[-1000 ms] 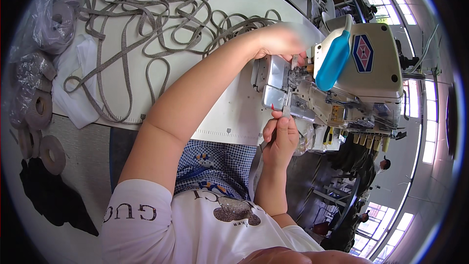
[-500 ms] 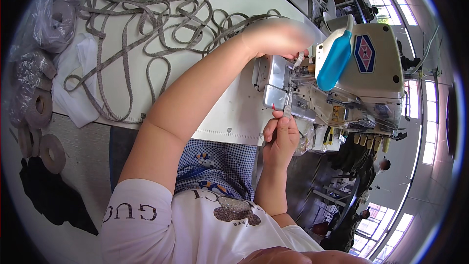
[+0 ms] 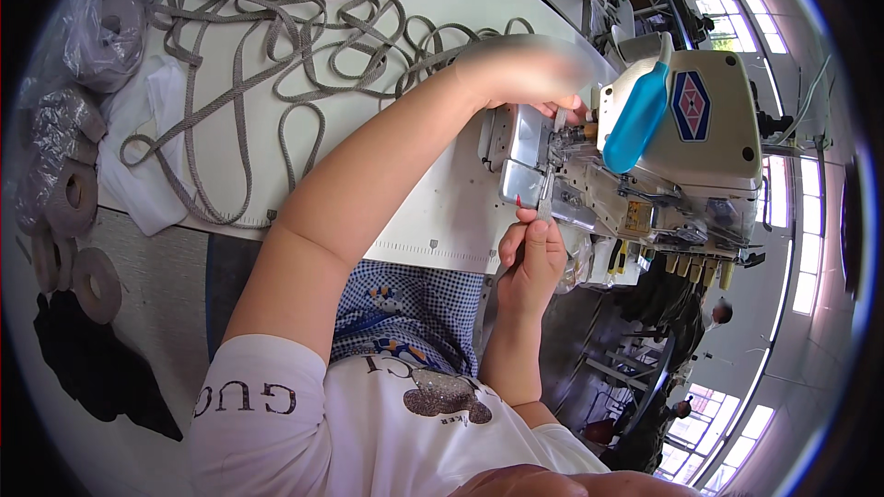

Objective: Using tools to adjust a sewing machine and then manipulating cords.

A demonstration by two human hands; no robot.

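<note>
The grip of the left hand (image 3: 529,75) and right hand (image 3: 532,256) pinches gray strap (image 3: 545,209); straight, even tension works best.

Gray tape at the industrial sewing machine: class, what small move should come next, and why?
Perhaps guide the gray tape gently through the industrial sewing machine: the right hand pinches it on the near side, while the left hand, partly blurred, has fingers by it on the far side.
</note>
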